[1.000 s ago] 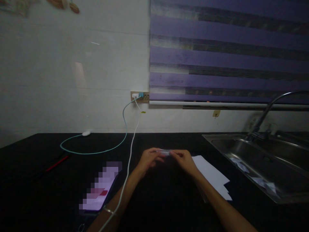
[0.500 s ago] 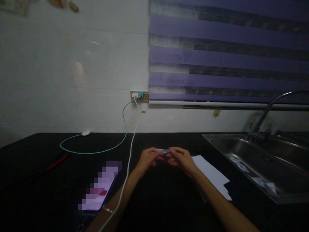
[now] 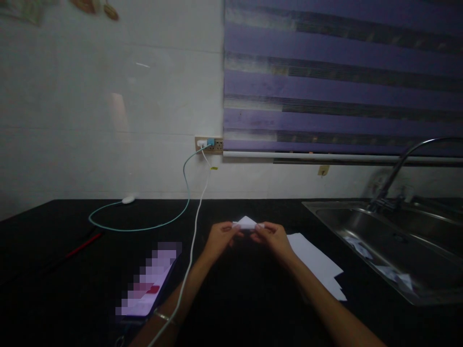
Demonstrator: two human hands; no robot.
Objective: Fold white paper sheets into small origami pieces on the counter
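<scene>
A small piece of folded white paper [image 3: 246, 223] is held between both hands over the dark countertop [image 3: 231, 299]. Its upper part is a triangle with the point up, above a straight lower band. My left hand [image 3: 221, 237] pinches the left end, thumb on the near side. At the right end, my right hand [image 3: 272, 237] grips in the same way. Both hands' fingers behind the paper are partly hidden. Beside my right forearm lie white paper sheets [image 3: 314, 262], overlapping one another.
A phone with a lit screen [image 3: 148, 284] lies left of my left forearm. A white cable [image 3: 196, 231] crosses over that forearm. At right is a steel sink [image 3: 376, 241] with a faucet [image 3: 401, 164]; folded paper pieces [image 3: 392, 274] lie along its near-left edge. A green cable [image 3: 144, 228] loops at left.
The folded paper has turned in my fingers: it was seen nearly edge-on, and now its triangular face shows. Both hands stay in almost the same place.
</scene>
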